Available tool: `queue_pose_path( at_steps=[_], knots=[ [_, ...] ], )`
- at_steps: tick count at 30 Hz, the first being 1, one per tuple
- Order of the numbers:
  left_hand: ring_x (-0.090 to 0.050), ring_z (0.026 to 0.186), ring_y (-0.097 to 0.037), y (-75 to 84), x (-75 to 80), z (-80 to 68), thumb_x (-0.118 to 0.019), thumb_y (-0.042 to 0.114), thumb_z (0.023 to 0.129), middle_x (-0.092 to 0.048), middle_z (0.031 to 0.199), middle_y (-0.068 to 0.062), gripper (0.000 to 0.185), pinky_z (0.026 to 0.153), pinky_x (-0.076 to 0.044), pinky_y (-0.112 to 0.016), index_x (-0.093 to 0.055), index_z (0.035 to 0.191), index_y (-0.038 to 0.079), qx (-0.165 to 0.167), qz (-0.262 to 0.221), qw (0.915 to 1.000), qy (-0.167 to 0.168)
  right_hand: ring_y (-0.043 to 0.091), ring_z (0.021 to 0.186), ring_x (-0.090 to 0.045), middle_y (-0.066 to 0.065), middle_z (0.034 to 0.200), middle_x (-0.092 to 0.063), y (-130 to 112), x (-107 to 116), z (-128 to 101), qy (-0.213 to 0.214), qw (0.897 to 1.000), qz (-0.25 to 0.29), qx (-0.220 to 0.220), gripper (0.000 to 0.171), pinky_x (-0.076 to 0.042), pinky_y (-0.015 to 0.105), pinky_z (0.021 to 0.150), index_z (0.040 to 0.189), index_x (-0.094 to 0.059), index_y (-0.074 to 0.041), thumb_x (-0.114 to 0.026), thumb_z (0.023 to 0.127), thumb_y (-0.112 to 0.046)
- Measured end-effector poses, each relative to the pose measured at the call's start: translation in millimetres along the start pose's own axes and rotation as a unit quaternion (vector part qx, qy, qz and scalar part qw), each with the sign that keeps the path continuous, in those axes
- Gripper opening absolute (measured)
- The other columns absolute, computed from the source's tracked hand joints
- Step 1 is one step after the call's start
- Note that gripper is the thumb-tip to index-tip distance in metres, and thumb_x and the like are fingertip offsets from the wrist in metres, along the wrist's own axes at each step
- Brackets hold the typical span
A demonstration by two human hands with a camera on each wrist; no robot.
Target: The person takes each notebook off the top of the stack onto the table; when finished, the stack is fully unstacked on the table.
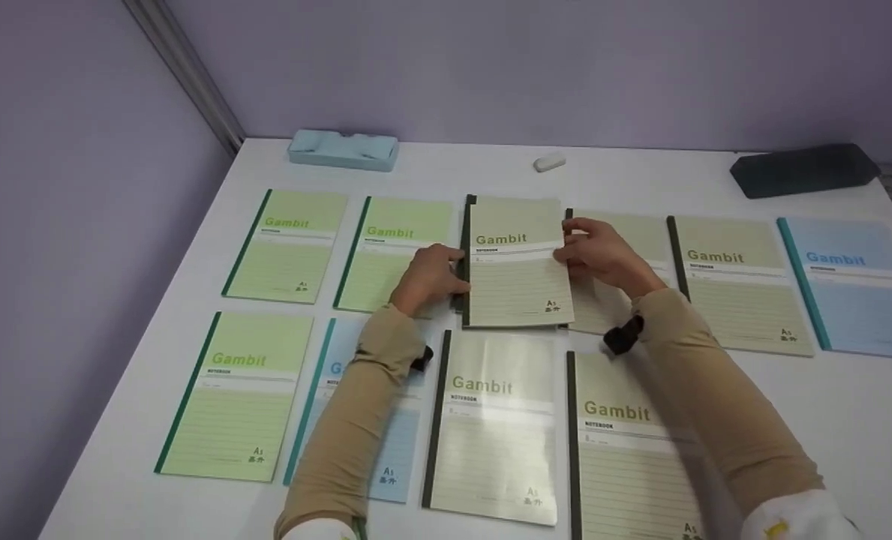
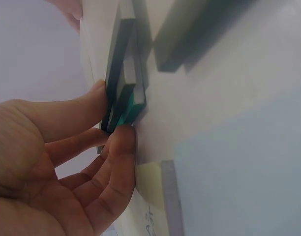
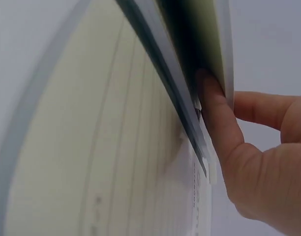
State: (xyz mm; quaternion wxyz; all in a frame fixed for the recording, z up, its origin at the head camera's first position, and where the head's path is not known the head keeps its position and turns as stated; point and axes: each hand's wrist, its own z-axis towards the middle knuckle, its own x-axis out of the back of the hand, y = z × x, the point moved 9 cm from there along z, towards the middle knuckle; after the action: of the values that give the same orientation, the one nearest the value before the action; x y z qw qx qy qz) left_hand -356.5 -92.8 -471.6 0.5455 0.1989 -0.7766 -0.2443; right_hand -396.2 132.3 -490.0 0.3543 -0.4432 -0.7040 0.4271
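Note:
A grey-beige notebook [image 1: 517,292] with a dark spine tops a small, uneven stack in the middle of the table. At its spine side, my left hand [image 1: 432,276] holds the stack's edge with thumb and fingers. The left wrist view shows dark spines [image 2: 118,56] and a green spine [image 2: 133,106] beside the fingertips. My right hand [image 1: 603,251] grips the notebook's right edge. In the right wrist view, a digit of the right hand [image 3: 258,157] reaches under the raised top notebook [image 3: 226,54], with a gap above the one below.
Green notebooks [image 1: 288,255] lie at left; beige notebooks [image 1: 742,300] and a blue notebook [image 1: 858,300] lie at right. A nearer row includes another beige notebook [image 1: 494,450]. Along the back are a light-blue case [image 1: 343,151], a white eraser-like piece [image 1: 550,162] and a dark case [image 1: 804,171].

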Motion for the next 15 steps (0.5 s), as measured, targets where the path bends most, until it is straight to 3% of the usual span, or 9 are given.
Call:
queue_pose_path(
  at_steps=[4,9,10,15],
  knots=[
    [-0.056,0.102,-0.023,-1.7,-0.5,-0.2,-0.072,0.016,0.086,-0.056,0.133,-0.014,0.058,0.091,-0.044,-0.033,-0.050,0.139,0.005,0.002,-0.013,0.9999,-0.005,0.020,0.098,-0.061,0.023,0.136,-0.047,-5,1,-1,-0.021,0.999,0.007,0.024,0.073,-0.051,0.029,0.075,0.151,-0.023,-0.007,-0.058,0.089,0.007],
    [-0.049,0.122,-0.022,-4.2,-1.6,-1.2,-0.060,0.022,0.095,-0.047,0.143,-0.010,0.051,0.103,-0.038,-0.035,-0.046,0.143,0.008,0.017,-0.013,0.9997,-0.014,0.019,0.094,-0.063,0.020,0.130,-0.053,-12,7,-7,-0.018,0.999,0.026,0.039,0.075,-0.052,0.030,0.073,0.150,-0.026,-0.013,-0.059,0.086,0.010],
    [-0.051,0.120,-0.023,-4.2,-1.5,-1.4,-0.059,0.022,0.097,-0.048,0.142,-0.011,0.050,0.102,-0.039,-0.036,-0.046,0.143,0.008,0.018,-0.013,0.9997,-0.013,0.019,0.093,-0.063,0.019,0.129,-0.053,-14,8,-9,-0.017,0.999,0.031,0.041,0.075,-0.052,0.030,0.073,0.150,-0.027,-0.013,-0.059,0.086,0.010],
    [-0.053,0.117,-0.026,-2.9,-1.1,-1.5,-0.065,0.016,0.091,-0.050,0.140,-0.013,0.056,0.099,-0.041,-0.037,-0.045,0.143,0.007,0.003,-0.014,0.9999,-0.002,0.021,0.087,-0.062,0.016,0.122,-0.054,-21,17,-21,-0.020,0.995,0.082,0.059,0.074,-0.051,0.032,0.069,0.149,-0.027,-0.015,-0.057,0.087,0.012]
  ],
)
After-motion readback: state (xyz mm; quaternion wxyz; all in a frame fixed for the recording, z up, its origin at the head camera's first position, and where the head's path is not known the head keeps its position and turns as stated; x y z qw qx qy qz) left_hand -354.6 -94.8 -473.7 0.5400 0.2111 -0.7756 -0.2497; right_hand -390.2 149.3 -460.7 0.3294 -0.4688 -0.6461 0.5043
